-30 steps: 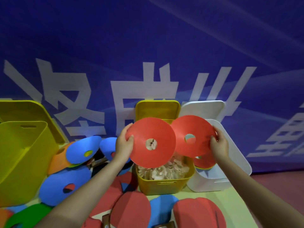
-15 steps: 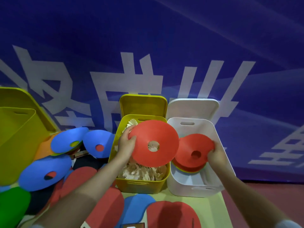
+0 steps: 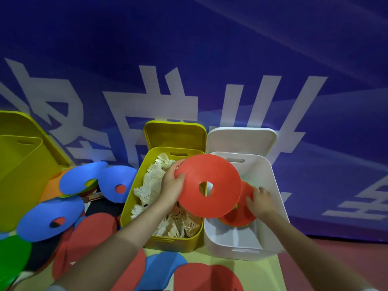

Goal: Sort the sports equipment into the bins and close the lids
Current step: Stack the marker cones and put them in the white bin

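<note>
The person's left hand point(image 3: 171, 186) grips the left rim of a red disc cone point(image 3: 210, 185), thumb on its top face, and holds it tilted in the air above the seam between the yellow bin point(image 3: 134, 198) and the white bin point(image 3: 270, 185). The right hand point(image 3: 259, 199) reaches down into the white bin, where its grip is narrow, fingers curled onto the edge of a second red disc cone point(image 3: 245, 215) that lies on a short stack inside that bin, a yellow-green edge showing beneath it. The yellow bin is full of white shuttlecocks point(image 3: 149, 185). Both bins stand side by side on the bench point(image 3: 270, 271), touching, each with its lid open and leaning back against a blue banner point(image 3: 189, 59) with large white lettering. To the left, loose blue disc cones point(image 3: 50, 219) overlap in a heap beside a larger yellow bin point(image 3: 21, 175), and red paddles point(image 3: 94, 229) lie near the front edge.
</note>
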`<state>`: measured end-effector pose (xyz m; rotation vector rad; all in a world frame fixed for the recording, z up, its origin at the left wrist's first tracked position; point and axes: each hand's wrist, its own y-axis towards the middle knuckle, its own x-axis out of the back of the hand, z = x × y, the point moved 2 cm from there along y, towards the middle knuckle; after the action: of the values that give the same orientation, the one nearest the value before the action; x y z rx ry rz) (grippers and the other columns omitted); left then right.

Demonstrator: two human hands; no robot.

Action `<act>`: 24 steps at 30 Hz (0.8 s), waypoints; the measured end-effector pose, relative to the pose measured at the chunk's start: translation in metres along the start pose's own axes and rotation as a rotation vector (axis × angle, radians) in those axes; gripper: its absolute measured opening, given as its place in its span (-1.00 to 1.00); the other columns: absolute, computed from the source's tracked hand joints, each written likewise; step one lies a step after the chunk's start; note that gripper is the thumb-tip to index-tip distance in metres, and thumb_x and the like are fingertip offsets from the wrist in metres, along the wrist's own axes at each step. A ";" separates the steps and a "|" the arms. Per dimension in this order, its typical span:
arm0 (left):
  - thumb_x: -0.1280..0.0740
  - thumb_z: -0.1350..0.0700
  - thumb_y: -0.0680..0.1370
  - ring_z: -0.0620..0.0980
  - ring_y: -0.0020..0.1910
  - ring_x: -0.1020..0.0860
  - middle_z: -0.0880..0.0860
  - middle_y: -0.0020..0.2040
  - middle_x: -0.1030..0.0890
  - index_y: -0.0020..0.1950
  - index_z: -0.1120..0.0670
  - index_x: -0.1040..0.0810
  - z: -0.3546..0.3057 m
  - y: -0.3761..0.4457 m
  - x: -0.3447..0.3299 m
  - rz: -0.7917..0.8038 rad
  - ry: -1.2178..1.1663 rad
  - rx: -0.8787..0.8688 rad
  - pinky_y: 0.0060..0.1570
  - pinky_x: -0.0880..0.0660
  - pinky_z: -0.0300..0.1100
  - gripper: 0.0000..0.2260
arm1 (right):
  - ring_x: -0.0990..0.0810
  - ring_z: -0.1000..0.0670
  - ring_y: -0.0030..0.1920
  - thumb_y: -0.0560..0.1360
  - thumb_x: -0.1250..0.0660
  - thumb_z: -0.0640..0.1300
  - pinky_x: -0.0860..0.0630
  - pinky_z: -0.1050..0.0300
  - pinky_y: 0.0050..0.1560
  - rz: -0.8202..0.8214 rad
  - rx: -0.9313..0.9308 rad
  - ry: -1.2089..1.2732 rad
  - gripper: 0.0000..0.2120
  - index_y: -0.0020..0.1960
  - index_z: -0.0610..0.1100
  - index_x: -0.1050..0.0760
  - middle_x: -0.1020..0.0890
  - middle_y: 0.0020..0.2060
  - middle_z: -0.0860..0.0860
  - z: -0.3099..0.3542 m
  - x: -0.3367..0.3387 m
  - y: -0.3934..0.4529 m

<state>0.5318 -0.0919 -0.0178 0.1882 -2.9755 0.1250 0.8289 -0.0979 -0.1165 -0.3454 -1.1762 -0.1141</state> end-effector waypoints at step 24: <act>-0.17 0.30 0.51 0.21 0.15 -0.53 0.17 0.16 -0.59 0.37 0.04 -0.39 0.052 0.039 -0.175 0.177 0.665 -0.042 0.05 -0.44 -0.08 -0.56 | -0.60 -0.08 -0.03 0.60 -0.14 -0.08 -0.41 0.12 -0.10 -0.295 -0.018 0.539 -0.66 0.34 0.09 -0.43 -0.61 -0.13 0.07 -0.057 0.051 -0.017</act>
<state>0.6897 -0.0370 -0.1000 -0.1074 -2.3220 0.1172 0.8949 -0.1278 -0.0853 -0.1382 -0.6842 -0.4477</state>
